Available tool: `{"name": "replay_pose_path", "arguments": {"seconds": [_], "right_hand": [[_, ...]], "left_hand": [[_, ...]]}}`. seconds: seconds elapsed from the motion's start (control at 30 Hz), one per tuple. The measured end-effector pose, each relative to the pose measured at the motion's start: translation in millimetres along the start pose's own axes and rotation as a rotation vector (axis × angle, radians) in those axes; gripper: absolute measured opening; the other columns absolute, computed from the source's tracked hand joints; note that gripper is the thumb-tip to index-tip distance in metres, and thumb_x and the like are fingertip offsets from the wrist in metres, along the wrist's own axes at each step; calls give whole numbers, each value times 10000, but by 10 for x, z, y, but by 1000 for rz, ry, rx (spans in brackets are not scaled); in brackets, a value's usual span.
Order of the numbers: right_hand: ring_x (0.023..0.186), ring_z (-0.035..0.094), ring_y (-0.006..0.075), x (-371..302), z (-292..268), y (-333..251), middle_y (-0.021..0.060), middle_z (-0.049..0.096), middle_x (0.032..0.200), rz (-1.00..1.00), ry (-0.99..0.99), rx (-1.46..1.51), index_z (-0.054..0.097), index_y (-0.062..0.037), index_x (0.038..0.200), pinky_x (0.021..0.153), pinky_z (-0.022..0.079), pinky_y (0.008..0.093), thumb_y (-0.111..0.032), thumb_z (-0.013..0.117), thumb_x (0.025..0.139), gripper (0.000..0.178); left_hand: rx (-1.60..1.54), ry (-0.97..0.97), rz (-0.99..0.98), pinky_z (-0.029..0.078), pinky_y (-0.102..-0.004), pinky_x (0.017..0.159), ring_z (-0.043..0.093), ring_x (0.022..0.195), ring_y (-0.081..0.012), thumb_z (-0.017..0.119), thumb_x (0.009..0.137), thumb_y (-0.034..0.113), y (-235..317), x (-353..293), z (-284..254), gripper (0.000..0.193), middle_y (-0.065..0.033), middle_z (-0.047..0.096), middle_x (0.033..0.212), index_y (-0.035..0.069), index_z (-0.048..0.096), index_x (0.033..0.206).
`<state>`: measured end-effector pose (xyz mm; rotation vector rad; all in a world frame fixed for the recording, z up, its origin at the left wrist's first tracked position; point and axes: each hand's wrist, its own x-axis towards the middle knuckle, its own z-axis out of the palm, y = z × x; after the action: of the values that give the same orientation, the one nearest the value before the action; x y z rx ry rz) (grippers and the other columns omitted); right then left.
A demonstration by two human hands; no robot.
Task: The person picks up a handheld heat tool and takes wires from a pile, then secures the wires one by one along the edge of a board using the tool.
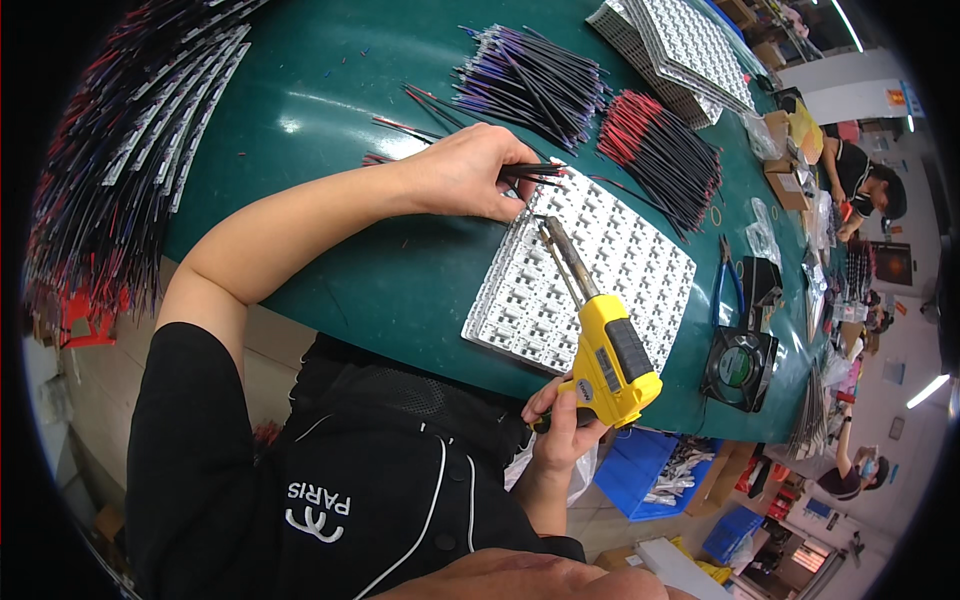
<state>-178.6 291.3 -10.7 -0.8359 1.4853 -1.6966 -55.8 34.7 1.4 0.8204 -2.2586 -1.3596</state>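
My left hand (465, 170) is closed around a few thin black wires (535, 172), whose ends point over the far left corner of a white panel (535, 320). Rows of small raised parts cover this panel, which lies on the green table. Closed around the handle of a yellow soldering gun (605, 375), my right hand (562, 430) is at the near edge of the panel. The gun's metal tip reaches up close to the wires and the panel's corner. Whether it touches them I cannot tell.
Two bundles of black wires, one purple-tipped (530, 85) and one red-tipped (665, 160), lie beyond. Stacked white panels (690, 50) stand behind. Wired strips (150, 140) pile up at left. Blue-handled pliers (725, 285) and a small fan (738, 368) sit right. Two people work farther off.
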Motion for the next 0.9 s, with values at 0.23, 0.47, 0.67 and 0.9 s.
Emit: {"name": "replay_pose_path", "arguments": {"seconds": [0.23, 0.47, 0.67, 0.9], "right_hand": [[397, 417, 147, 10, -13, -53, 110, 459, 569, -95, 32, 46, 383, 76, 1088, 375, 402, 250, -166, 484, 886, 331], [402, 424, 144, 43, -2, -63, 94, 450, 562, -78, 10, 101, 364, 78, 1113, 376, 400, 258, -193, 492, 882, 378], [434, 445, 140, 277, -170, -43, 61, 464, 601, 44, 77, 430, 400, 45, 1161, 405, 399, 281, -238, 471, 917, 381], [421, 473, 108, 463, -418, -70, 36, 493, 610, 15, 246, 594, 475, -40, 883, 385, 409, 240, -247, 501, 906, 210]], "left_hand": [[18, 3, 11, 408, -296, 554, 493, 567, -155, 655, 637, 139, -27, -35, -15, 164, -68, 519, 595, 11, 603, 726], [74, 0, 74, 413, -312, 550, 505, 560, -179, 644, 649, 145, -24, 1, -48, 162, -95, 539, 606, 12, 597, 730], [37, -77, 76, 423, -244, 629, 472, 700, -70, 627, 783, 101, -57, 27, -49, 237, -34, 565, 760, -55, 568, 952], [3, -72, 64, 326, -184, 547, 384, 624, -39, 433, 947, 120, -415, 105, 128, 194, 19, 492, 763, -31, 521, 1033]]}}
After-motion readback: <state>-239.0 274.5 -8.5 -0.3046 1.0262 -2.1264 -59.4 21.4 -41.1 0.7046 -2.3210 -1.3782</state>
